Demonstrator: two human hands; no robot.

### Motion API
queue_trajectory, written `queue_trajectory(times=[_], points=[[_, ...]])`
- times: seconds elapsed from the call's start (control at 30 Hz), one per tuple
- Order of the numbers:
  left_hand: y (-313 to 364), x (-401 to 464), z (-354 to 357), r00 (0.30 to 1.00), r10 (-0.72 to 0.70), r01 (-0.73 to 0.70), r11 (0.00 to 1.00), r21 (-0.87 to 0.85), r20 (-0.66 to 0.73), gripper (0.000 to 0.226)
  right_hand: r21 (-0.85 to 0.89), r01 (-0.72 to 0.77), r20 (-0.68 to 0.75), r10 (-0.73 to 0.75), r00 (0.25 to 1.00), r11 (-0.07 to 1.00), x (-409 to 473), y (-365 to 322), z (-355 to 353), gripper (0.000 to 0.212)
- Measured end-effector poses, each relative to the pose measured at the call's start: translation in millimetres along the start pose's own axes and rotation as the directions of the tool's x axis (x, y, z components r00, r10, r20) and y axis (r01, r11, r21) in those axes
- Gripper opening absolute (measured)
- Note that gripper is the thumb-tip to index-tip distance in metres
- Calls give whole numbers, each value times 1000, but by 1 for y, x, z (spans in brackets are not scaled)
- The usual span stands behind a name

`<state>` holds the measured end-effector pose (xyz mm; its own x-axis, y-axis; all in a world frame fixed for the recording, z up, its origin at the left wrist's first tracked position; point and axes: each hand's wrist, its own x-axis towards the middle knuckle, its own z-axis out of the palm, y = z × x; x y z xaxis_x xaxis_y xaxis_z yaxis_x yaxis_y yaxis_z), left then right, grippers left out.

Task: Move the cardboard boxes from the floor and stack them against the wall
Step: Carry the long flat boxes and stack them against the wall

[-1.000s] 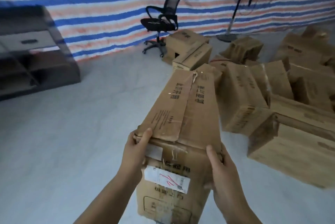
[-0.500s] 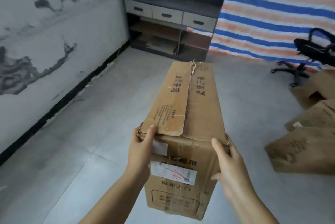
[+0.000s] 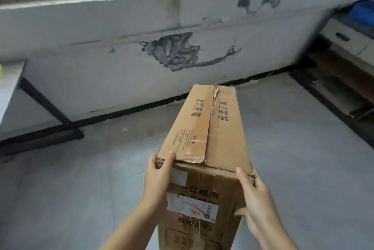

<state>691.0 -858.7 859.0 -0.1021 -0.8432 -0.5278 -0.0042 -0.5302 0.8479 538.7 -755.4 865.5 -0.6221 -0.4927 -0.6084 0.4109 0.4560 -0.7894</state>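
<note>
- Carrying 1 long cardboard box (image 3: 210, 148) toward the wall (image 3: 101, 63), held above the floor (image 3: 60, 189) and short of the black skirting strip (image 3: 131, 109) at the wall's foot.
- Left hand (image 3: 158, 179) gripping the near-left top corner: thumb laid over the top flap, fingers curled round the side.
- Right hand (image 3: 255, 195) gripping the near-right corner: thumb over the top edge, fingers wrapped round the side and mostly hidden.
- Nothing stacked at the wall within view, so likely an early box in the task.
- Best set down with the long side parallel to the wall, flush to the skirting strip, for a steady base.
- Worth shifting 1 hand lower before lowering; both grips sit at the near end, so the far end probably wants to dip.
- Torn centre seam (image 3: 213, 100) and lifted near flap (image 3: 188, 156) look weak; better not to hang weight from the flap.
- Steering clear of the dark table frame (image 3: 42, 104) left of the box and the cabinet (image 3: 344, 57) on the right.
</note>
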Motion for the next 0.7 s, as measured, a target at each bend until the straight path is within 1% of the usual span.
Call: queue_trajectory(times=[0.07, 0.13, 0.27, 0.33, 0.43, 0.53, 0.6, 0.7], points=[[11, 16, -15, 995, -5, 0, 999, -47, -101, 14, -43, 20, 129, -15, 992, 999, 19, -17, 30, 45], [19, 30, -32, 979, -7, -18, 993, -119, -204, 13, -92, 44, 253, -20, 967, 995, 35, -29, 62, 46], [30, 47, -72, 920, -9, -94, 965, -244, -391, 10, -166, 99, 454, -13, 891, 981, 53, -43, 127, 43], [33, 55, -95, 889, -12, -133, 950, -284, -457, 14, -196, 119, 531, 3, 848, 973, 55, -47, 159, 44], [40, 74, -130, 852, -23, -175, 929, -326, -523, 30, -223, 148, 595, 15, 804, 964, 60, -47, 210, 45], [50, 101, -168, 840, -34, -192, 915, -355, -542, 34, -236, 189, 632, 3, 775, 953, 65, -44, 266, 39], [58, 126, -199, 842, -40, -189, 912, -364, -538, 37, -242, 196, 641, 5, 768, 950, 66, -38, 306, 38], [66, 171, -255, 855, -47, -157, 926, -343, -517, 37, -262, 189, 615, 13, 788, 946, 69, -22, 368, 39]])
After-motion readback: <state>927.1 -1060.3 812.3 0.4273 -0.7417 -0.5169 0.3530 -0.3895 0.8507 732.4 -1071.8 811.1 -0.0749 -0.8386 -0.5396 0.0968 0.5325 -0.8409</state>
